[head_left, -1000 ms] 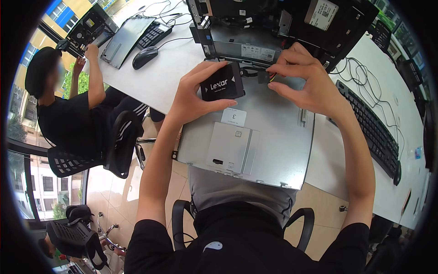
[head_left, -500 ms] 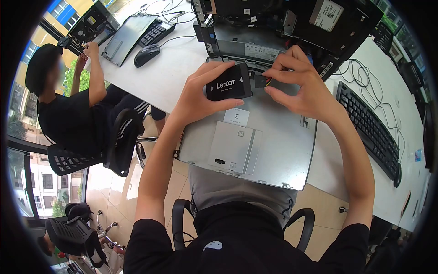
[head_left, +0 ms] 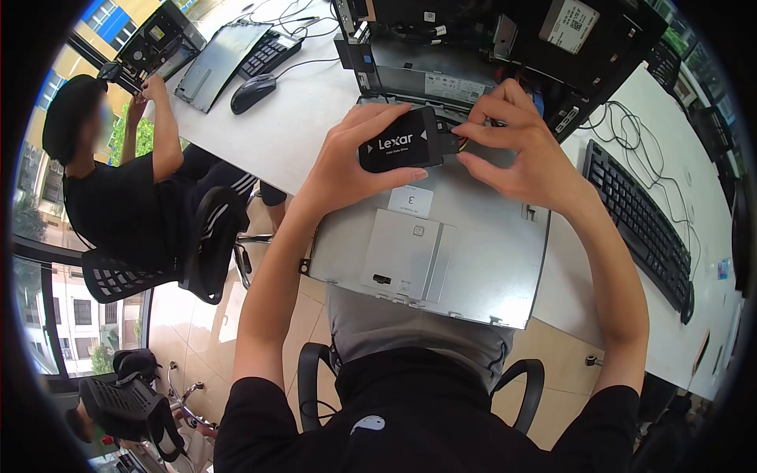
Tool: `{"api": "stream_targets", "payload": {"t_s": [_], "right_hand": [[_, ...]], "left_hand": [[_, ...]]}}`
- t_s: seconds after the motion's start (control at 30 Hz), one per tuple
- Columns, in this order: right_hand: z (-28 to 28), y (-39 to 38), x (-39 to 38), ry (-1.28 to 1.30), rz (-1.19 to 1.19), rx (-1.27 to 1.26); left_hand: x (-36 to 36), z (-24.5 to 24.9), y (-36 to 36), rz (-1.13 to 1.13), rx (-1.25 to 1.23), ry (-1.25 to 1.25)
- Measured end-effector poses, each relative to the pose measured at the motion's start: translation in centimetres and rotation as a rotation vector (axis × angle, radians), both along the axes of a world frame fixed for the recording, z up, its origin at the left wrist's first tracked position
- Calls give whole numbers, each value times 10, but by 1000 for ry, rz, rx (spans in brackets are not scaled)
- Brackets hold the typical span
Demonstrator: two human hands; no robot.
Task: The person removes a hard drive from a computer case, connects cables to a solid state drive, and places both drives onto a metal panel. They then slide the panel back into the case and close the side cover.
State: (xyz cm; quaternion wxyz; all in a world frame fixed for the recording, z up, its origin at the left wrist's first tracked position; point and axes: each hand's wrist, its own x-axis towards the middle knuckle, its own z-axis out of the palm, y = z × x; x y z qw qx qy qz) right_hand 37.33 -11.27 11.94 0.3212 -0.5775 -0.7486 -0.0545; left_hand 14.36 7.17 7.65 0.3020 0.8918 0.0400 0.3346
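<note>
A black Lexar solid state drive (head_left: 397,154) is gripped by its edges between the thumb and fingers of my left hand (head_left: 335,164), label facing up. At the drive's right edge sits a small black cable connector (head_left: 449,143), pinched in my right hand (head_left: 527,150). Red and yellow wires run from it under my fingers. Connector and drive appear to touch; how far they are mated cannot be made out. Below both hands lies a grey metal side panel (head_left: 493,260) bearing a white label marked 3 (head_left: 410,202). Just beyond stands the opened computer case (head_left: 603,83).
To the right lie a black keyboard (head_left: 635,225) and loose cables (head_left: 662,169). A mouse (head_left: 253,94), another keyboard (head_left: 270,57) and a metal panel (head_left: 223,67) occupy the table's left. A seated person (head_left: 122,189) handles another opened case (head_left: 162,43).
My left hand has shifted the drive slightly right, closing the gap to the connector. My right hand has stayed nearly in place.
</note>
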Motion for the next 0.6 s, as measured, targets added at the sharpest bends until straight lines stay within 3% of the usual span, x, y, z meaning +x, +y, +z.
{"api": "stream_targets", "payload": {"t_s": [0.6], "right_hand": [[-3,5,3,-100,95,42]], "left_hand": [[0,-3,1,-46,17,13]]}}
